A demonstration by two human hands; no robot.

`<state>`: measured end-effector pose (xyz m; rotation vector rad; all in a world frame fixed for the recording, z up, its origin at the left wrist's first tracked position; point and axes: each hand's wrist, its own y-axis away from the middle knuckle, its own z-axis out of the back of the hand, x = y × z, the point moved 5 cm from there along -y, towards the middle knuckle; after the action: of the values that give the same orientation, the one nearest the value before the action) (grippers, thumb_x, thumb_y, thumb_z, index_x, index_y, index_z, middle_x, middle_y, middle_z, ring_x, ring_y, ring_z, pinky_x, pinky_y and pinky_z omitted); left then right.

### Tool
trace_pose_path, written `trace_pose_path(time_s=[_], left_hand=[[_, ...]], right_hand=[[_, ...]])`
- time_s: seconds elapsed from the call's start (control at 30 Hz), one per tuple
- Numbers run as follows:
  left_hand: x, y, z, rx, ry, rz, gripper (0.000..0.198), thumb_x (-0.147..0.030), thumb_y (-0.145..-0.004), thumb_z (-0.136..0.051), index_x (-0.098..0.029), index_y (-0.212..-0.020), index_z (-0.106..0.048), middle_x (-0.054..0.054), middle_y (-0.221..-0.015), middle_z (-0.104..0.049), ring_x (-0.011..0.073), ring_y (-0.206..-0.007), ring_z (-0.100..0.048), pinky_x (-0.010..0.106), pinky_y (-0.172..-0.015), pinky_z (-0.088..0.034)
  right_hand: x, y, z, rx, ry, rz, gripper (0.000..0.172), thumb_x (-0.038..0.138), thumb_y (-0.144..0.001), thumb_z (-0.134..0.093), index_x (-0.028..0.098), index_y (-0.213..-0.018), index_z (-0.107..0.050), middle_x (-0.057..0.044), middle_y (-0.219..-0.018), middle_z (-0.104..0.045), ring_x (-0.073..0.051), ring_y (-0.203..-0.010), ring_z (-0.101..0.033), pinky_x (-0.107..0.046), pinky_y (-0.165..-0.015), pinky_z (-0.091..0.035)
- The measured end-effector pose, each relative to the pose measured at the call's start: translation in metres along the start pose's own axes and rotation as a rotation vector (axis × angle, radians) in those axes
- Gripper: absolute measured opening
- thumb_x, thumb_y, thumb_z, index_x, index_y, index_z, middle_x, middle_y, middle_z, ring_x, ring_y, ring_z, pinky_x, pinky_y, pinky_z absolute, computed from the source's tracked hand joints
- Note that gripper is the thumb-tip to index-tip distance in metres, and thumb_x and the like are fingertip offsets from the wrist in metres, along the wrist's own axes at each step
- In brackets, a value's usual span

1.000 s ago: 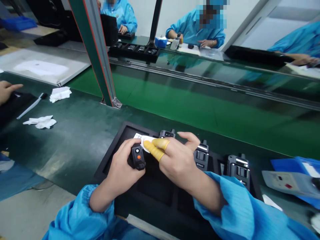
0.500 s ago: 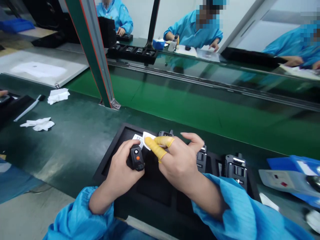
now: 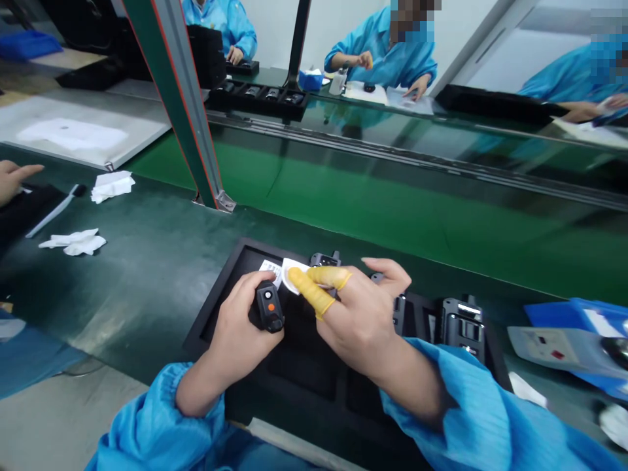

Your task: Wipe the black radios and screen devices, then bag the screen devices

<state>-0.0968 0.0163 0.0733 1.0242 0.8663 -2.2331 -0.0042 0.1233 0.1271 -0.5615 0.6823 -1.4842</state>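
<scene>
My left hand (image 3: 240, 330) is wrapped round a small black device (image 3: 269, 306), whose end with a white and an orange button faces up. Yellow finger covers are on two fingers of my right hand (image 3: 356, 314), which pinch a folded white cloth (image 3: 290, 277) just above and right of the device. Beneath both hands lies a black foam tray (image 3: 209, 320). A label (image 3: 269, 267) with print shows behind the device. Black handheld radios stand in the tray, one behind my right fingers (image 3: 324, 260) and one at the right (image 3: 462, 327).
A green post (image 3: 184, 111) rises behind the tray. White tissues (image 3: 112, 186) and a brush (image 3: 56, 210) lie at the left, near another person's hand (image 3: 14, 180). At the right are a blue bin (image 3: 583, 314) and a clear bag (image 3: 544, 347). People in blue sit across.
My right hand has shifted slightly right, its cloth moving a little away from the device. My left hand is nearly unmoved. Another person's hand has come further into view at the left.
</scene>
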Motion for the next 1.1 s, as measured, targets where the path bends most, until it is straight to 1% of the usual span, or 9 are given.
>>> trace_pose_path(time_s=[0.13, 0.2, 0.27, 0.37, 0.53, 0.67, 0.77, 0.9, 1.1], left_hand=[[-0.002, 0.001, -0.001, 0.026, 0.050, -0.012, 0.046, -0.009, -0.063, -0.060, -0.023, -0.107, -0.053, 0.002, -0.101, -0.063, 0.0186, -0.094, -0.061, 0.031, -0.080, -0.051], [-0.004, 0.001, -0.001, 0.041, 0.068, -0.030, 0.041, -0.009, -0.066, -0.059, -0.023, -0.104, -0.055, 0.001, -0.099, -0.063, 0.0182, -0.094, -0.061, 0.030, -0.079, -0.051], [-0.007, 0.000, -0.001, 0.043, 0.067, -0.048, 0.037, -0.009, -0.067, -0.057, -0.023, -0.100, -0.055, 0.000, -0.095, -0.062, 0.0171, -0.091, -0.061, 0.029, -0.077, -0.051], [-0.008, 0.000, -0.003, 0.035, 0.043, -0.059, 0.037, -0.008, -0.066, -0.057, -0.023, -0.099, -0.055, 0.000, -0.094, -0.062, 0.0159, -0.087, -0.061, 0.028, -0.075, -0.051], [-0.004, -0.001, -0.003, -0.009, -0.027, -0.008, 0.050, -0.008, -0.061, -0.060, -0.022, -0.108, -0.052, 0.002, -0.103, -0.062, 0.0192, -0.096, -0.061, 0.032, -0.084, -0.051], [-0.004, 0.000, -0.002, -0.001, -0.040, -0.013, 0.049, -0.008, -0.061, -0.060, -0.022, -0.108, -0.053, 0.003, -0.104, -0.062, 0.0193, -0.096, -0.061, 0.033, -0.084, -0.051], [-0.003, 0.000, -0.002, 0.000, -0.013, -0.011, 0.049, -0.009, -0.061, -0.061, -0.023, -0.108, -0.053, 0.003, -0.104, -0.063, 0.0199, -0.095, -0.061, 0.035, -0.083, -0.051], [-0.001, 0.001, -0.004, 0.017, 0.014, 0.002, 0.050, -0.011, -0.060, -0.063, -0.023, -0.107, -0.053, 0.003, -0.105, -0.062, 0.0209, -0.096, -0.061, 0.036, -0.084, -0.051], [-0.001, 0.002, -0.001, -0.016, -0.045, 0.049, 0.047, -0.011, -0.062, -0.062, -0.022, -0.107, -0.052, 0.004, -0.106, -0.062, 0.0206, -0.099, -0.060, 0.036, -0.087, -0.050]], right_hand=[[0.018, -0.005, -0.001, 0.021, -0.102, 0.086, 0.031, 0.008, -0.087, -0.043, 0.024, -0.076, -0.067, 0.006, -0.074, -0.063, -0.007, -0.070, -0.053, -0.038, -0.091, -0.020], [0.027, -0.005, -0.003, 0.055, -0.097, 0.123, 0.031, 0.008, -0.086, -0.043, 0.023, -0.071, -0.066, 0.005, -0.071, -0.060, -0.009, -0.070, -0.051, -0.039, -0.091, -0.021], [0.031, -0.003, -0.003, 0.052, -0.060, 0.106, 0.032, 0.008, -0.085, -0.041, 0.022, -0.067, -0.064, 0.004, -0.069, -0.058, -0.010, -0.071, -0.049, -0.039, -0.091, -0.021], [0.029, 0.000, -0.001, 0.032, -0.016, 0.041, 0.032, 0.007, -0.082, -0.040, 0.021, -0.064, -0.062, 0.003, -0.066, -0.056, -0.010, -0.068, -0.046, -0.039, -0.089, -0.023], [0.012, 0.006, -0.003, 0.085, 0.039, -0.023, 0.029, 0.005, -0.076, -0.043, 0.019, -0.055, -0.057, 0.002, -0.059, -0.054, -0.011, -0.062, -0.044, -0.038, -0.086, -0.023], [0.004, 0.008, 0.001, 0.036, 0.046, -0.060, 0.026, 0.007, -0.079, -0.045, 0.020, -0.071, -0.066, 0.002, -0.066, -0.061, -0.010, -0.066, -0.048, -0.037, -0.086, -0.023], [0.011, 0.005, 0.002, 0.043, -0.060, 0.006, 0.031, 0.008, -0.084, -0.042, 0.024, -0.081, -0.068, 0.004, -0.072, -0.064, -0.010, -0.071, -0.050, -0.038, -0.088, -0.021], [0.019, 0.004, 0.000, 0.102, -0.144, 0.114, 0.032, 0.009, -0.089, -0.039, 0.023, -0.079, -0.067, 0.005, -0.075, -0.064, -0.009, -0.072, -0.050, -0.039, -0.090, -0.019], [0.004, 0.015, -0.002, 0.161, -0.073, 0.108, 0.033, 0.007, -0.088, -0.040, 0.021, -0.073, -0.065, 0.005, -0.069, -0.064, -0.009, -0.067, -0.050, -0.038, -0.090, -0.020]])
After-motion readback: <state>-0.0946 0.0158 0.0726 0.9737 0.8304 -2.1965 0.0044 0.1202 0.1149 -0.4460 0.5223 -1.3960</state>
